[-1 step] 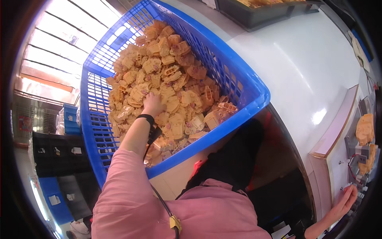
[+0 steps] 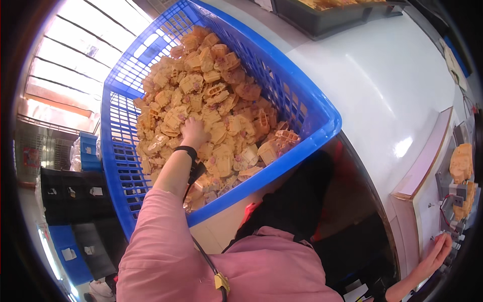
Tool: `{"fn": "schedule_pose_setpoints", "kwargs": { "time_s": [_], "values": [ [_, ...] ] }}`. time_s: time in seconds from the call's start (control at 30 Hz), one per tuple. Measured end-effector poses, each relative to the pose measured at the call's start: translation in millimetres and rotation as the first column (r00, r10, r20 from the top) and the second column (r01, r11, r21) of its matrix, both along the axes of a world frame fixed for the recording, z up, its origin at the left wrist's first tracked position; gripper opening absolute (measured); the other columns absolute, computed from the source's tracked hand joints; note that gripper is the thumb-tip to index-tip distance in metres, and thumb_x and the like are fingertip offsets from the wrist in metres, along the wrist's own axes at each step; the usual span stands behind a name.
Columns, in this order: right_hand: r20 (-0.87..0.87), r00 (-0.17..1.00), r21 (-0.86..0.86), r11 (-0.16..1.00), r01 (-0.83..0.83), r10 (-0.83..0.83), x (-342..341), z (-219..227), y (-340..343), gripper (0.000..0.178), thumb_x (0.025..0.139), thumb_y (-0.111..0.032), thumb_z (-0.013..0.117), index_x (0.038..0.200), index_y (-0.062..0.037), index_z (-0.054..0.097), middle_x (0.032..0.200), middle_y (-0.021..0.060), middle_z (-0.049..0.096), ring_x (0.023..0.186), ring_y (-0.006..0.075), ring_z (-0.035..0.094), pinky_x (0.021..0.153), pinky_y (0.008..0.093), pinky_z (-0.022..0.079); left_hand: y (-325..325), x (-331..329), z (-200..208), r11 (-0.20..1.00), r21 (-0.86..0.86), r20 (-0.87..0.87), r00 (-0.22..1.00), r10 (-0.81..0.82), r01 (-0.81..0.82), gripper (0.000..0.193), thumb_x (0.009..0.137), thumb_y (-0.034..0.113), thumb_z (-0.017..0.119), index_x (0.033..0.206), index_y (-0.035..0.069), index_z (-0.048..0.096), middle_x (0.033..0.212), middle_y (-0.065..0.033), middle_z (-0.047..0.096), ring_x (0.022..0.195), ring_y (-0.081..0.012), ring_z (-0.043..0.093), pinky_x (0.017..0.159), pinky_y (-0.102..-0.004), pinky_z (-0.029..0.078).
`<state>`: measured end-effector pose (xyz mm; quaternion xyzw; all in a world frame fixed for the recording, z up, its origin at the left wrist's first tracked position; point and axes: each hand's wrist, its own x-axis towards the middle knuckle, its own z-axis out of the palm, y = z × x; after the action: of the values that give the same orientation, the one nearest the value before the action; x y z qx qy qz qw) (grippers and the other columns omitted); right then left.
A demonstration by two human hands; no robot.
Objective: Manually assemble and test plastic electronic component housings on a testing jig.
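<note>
A large blue plastic basket (image 2: pixel 312 133) holds a heap of tan molded plastic parts (image 2: pixel 193 83), some with small purplish bits among them. Down in the heap, my left hand (image 2: pixel 194 133) is closed on one of the tan parts, its fingertips partly hidden; a black band circles the wrist. Far off to the right, my right hand (image 2: pixel 438 251) has its fingers bent together against small grey fittings on a bench fixture (image 2: pixel 455 194). What those fingers hold, if anything, is hidden. Two tan parts (image 2: pixel 461 163) sit on that fixture, above the hand.
A white tabletop (image 2: pixel 372 85) lies right of the basket, with a black tray (image 2: pixel 322 22) at its far side. Black and blue bins (image 2: pixel 75 196) are stacked at the left. A raised wooden-edged panel (image 2: pixel 422 156) borders the fixture. A cable (image 2: pixel 204 251) hangs across my pink sleeve.
</note>
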<state>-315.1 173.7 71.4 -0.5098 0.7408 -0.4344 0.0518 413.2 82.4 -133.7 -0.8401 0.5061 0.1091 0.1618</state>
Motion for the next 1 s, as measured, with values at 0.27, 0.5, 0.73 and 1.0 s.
{"fn": "schedule_pose_setpoints", "kwargs": {
  "time_s": [0.27,0.5,0.73,1.0],
  "values": [
    [-0.057,0.996,-0.029,0.997,-0.073,0.071,-6.6,0.3,1.0,0.024,0.104,-0.022,0.051,0.113,-0.0010,0.058,0.101,0.0017,0.054,0.093,0.0100,0.050,0.090,0.0240,0.040,-14.9,-9.3,3.7,0.993,0.112,0.104,0.993,-0.051,0.039,0.053,0.076,0.026,0.075,0.121,0.007,0.057,0.123,-0.0149,0.061,0.111,-0.0318,0.063,0.085,-0.0426,0.055],
    [-0.054,0.997,-0.090,0.994,-0.053,0.048,2.8,-2.9,1.9,0.022,0.104,-0.022,0.050,0.108,-0.0010,0.057,0.098,0.0025,0.053,0.093,0.0111,0.049,0.088,0.0246,0.040,-7.7,-16.2,40.4,0.991,0.089,-0.114,0.990,-0.086,0.096,0.043,0.075,0.016,0.071,0.112,0.003,0.053,0.101,-0.0188,0.069,0.097,-0.0365,0.068,0.081,-0.0446,0.054],
    [-0.044,0.996,-0.100,0.992,-0.077,0.073,4.3,-2.7,-0.1,0.022,0.103,-0.021,0.051,0.109,-0.0008,0.057,0.097,0.0026,0.053,0.091,0.0109,0.050,0.086,0.0232,0.040,14.8,-30.4,36.0,0.986,0.035,-0.064,0.985,-0.158,0.161,0.054,0.077,0.014,0.068,0.125,0.003,0.048,0.115,-0.0230,0.064,0.113,-0.0383,0.060,0.089,-0.0443,0.052],
    [0.010,0.998,-0.151,0.986,-0.066,0.069,6.7,-4.6,0.3,0.020,0.103,-0.020,0.052,0.108,-0.0013,0.057,0.098,0.0029,0.054,0.092,0.0108,0.050,0.087,0.0227,0.040,12.7,-20.0,56.2,0.993,0.047,-0.654,0.748,0.112,-0.108,0.059,0.080,0.017,0.068,0.135,0.003,0.050,0.100,-0.0132,0.062,0.094,-0.0190,0.062,0.080,-0.0326,0.053]
  ]
}}
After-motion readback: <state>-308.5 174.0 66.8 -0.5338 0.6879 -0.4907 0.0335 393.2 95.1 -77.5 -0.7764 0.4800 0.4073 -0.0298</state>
